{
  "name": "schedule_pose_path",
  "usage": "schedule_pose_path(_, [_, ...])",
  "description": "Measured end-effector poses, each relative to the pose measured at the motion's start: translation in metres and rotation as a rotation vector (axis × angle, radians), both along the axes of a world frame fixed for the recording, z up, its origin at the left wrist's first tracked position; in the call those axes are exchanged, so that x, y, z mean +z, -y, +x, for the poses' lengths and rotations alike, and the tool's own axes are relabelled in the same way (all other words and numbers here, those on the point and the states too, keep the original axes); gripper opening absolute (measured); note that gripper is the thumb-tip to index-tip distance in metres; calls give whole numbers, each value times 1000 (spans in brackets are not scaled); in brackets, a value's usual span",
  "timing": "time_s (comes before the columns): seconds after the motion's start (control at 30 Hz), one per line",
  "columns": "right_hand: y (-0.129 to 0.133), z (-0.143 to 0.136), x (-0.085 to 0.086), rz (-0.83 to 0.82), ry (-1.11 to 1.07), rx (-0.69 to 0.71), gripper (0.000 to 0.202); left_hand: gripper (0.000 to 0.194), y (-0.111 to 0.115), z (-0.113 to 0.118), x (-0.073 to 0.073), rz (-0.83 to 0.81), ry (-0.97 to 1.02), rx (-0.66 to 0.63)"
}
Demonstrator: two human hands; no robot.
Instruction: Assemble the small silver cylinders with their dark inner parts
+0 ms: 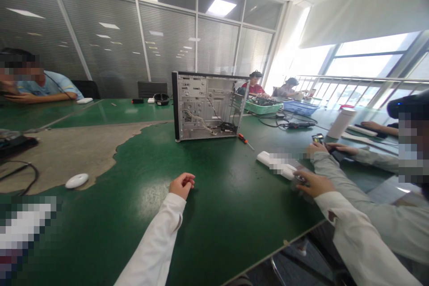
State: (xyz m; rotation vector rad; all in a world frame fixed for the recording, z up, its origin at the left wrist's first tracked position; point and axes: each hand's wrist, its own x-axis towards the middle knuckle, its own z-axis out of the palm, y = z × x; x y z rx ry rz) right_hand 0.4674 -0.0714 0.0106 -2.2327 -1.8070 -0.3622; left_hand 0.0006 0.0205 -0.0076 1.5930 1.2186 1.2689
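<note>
My left hand [182, 185] rests just above the green table, its fingers loosely curled in with nothing visible in them. To the right, my right hand [315, 184] is closed around a small greyish, roundish item [300, 179], too blurred to name. That item is beside the end of a white elongated object [276, 165], partly pixelated. Farther back, an opened computer case [209, 107] stands upright, its metal bays and loose cables showing. An orange-handled screwdriver [243, 139] lies by the case's lower right corner, touched by neither hand.
A white oval object [77, 181] lies left, on a torn brown patch [67, 152] of the tabletop [214, 232]. Green [264, 107] and blue [300, 108] baskets stand behind the case, with cables before them. A white cylinder [341, 123] and a co-worker's sleeves [348, 183] are at right.
</note>
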Motion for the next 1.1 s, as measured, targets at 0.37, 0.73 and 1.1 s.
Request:
schedule_pose_path(0.37, [-29,-98,37,-197,123,299,29,25,2,-2,3,-14,4,-38])
schedule_pose_path(0.73, [-72,-276,48,-123,-28,817,36,36,5,-3,3,55,-153,18])
schedule_pose_path(1.1, [-93,-349,-7,164,-588,949,52,57,6,-9,6,71,-557,142])
